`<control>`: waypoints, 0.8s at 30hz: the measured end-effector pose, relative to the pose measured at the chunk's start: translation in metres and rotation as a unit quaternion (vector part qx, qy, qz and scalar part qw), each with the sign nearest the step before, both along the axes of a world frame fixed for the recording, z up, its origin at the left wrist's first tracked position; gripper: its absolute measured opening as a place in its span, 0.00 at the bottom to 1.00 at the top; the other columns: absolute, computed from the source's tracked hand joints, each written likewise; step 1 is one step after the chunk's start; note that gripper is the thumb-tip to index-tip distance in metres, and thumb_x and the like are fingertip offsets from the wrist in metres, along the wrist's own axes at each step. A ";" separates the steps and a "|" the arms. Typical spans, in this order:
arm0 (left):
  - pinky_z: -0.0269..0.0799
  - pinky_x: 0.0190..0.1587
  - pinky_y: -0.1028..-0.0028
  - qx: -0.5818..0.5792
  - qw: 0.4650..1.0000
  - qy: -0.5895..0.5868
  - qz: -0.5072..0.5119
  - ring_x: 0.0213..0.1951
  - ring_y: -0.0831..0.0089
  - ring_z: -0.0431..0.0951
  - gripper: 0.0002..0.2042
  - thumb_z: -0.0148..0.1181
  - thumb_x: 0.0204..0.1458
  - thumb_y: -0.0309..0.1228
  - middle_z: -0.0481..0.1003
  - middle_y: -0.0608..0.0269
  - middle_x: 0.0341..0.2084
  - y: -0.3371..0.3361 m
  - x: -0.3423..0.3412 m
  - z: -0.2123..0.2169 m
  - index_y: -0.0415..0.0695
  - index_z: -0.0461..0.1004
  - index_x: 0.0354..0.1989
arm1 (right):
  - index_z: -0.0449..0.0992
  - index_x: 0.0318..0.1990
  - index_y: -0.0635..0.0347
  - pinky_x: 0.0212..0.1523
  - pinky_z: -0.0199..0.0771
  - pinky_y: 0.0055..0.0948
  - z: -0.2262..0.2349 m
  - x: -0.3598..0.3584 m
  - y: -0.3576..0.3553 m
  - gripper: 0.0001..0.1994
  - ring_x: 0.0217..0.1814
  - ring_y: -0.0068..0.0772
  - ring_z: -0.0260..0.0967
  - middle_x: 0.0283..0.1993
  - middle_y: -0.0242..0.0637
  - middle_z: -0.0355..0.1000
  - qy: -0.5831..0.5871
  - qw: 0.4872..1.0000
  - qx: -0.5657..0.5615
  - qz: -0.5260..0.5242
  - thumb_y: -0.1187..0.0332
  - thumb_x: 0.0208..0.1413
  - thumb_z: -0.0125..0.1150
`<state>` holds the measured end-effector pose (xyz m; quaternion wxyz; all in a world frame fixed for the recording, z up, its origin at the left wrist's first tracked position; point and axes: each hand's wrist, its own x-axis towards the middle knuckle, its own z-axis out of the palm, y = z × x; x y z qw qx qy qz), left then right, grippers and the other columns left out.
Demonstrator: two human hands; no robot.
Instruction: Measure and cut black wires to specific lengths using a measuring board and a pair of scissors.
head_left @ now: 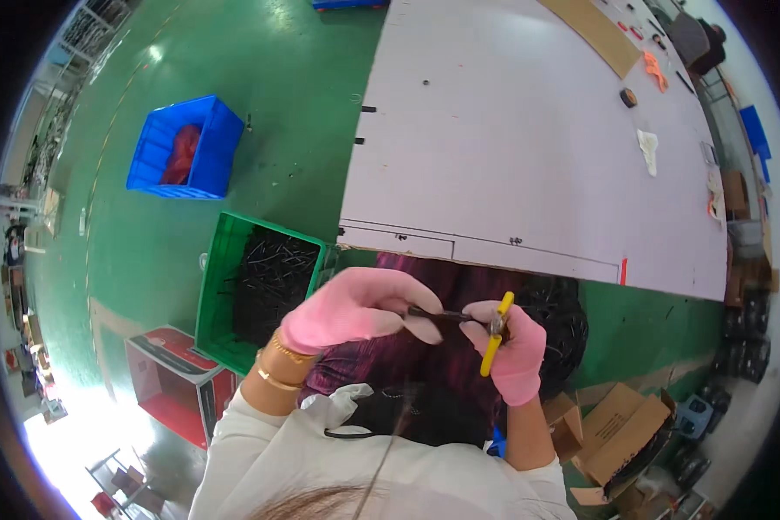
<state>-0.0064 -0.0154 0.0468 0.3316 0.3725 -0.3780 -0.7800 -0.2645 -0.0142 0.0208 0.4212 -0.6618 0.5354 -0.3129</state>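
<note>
Both my hands wear pink gloves with pale fingertips and meet in front of my lap. My left hand (351, 303) is closed, its thumb and fingers pinching one end of a thin black piece (446, 314), like a short tube or cable. My right hand (522, 360) grips small yellow-handled pliers (491, 354), their handles spread above and below a metal middle. The black piece reaches across to the right fingers beside the pliers; its exact contact with the jaws is too small to tell.
A green crate (212, 299) of thin black pieces stands at my left, beside a red-and-grey box (169, 381). Ahead is a white table (529, 139). A blue crate (225, 143) sits on the floor; a black bundle (559, 325) and cardboard boxes (620, 425) lie right.
</note>
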 end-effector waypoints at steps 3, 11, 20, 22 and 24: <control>0.74 0.44 0.77 -0.040 0.971 -0.199 0.129 0.39 0.71 0.81 0.21 0.50 0.46 0.19 0.82 0.48 0.39 0.028 0.037 0.000 0.28 0.72 0.51 | 0.76 0.35 0.64 0.35 0.71 0.20 0.001 0.003 -0.005 0.11 0.31 0.19 0.69 0.33 0.34 0.77 -0.029 0.999 -0.018 0.040 0.84 0.45 0.70; 0.74 0.48 0.72 -0.310 0.734 -0.580 0.168 0.45 0.68 0.79 0.21 0.64 0.45 0.24 0.79 0.57 0.43 0.051 0.057 -0.030 0.40 0.76 0.52 | 0.77 0.36 0.65 0.35 0.71 0.21 0.011 0.030 -0.016 0.11 0.31 0.19 0.68 0.32 0.32 0.76 -0.021 0.995 0.008 0.092 0.82 0.45 0.72; 0.75 0.49 0.75 -0.008 0.966 0.060 0.250 0.43 0.75 0.79 0.12 0.54 0.63 0.29 0.77 0.56 0.49 0.033 0.000 -0.024 0.34 0.76 0.49 | 0.76 0.34 0.64 0.30 0.67 0.20 0.002 0.024 -0.022 0.09 0.28 0.16 0.64 0.27 0.29 0.72 0.072 0.992 0.026 0.099 0.79 0.45 0.72; 0.75 0.47 0.76 0.009 0.956 0.073 0.285 0.39 0.76 0.79 0.10 0.55 0.63 0.29 0.77 0.59 0.45 0.024 0.000 -0.015 0.34 0.75 0.44 | 0.76 0.33 0.64 0.30 0.67 0.20 0.009 0.017 -0.028 0.09 0.27 0.16 0.63 0.26 0.29 0.71 0.091 0.991 0.038 0.085 0.79 0.46 0.71; 0.74 0.45 0.76 -0.020 0.923 -0.001 0.385 0.38 0.76 0.78 0.09 0.58 0.61 0.30 0.76 0.60 0.42 0.023 -0.008 -0.027 0.35 0.74 0.40 | 0.76 0.32 0.65 0.29 0.66 0.21 0.009 0.016 -0.038 0.08 0.26 0.16 0.62 0.24 0.29 0.69 0.109 0.991 0.017 0.072 0.79 0.47 0.70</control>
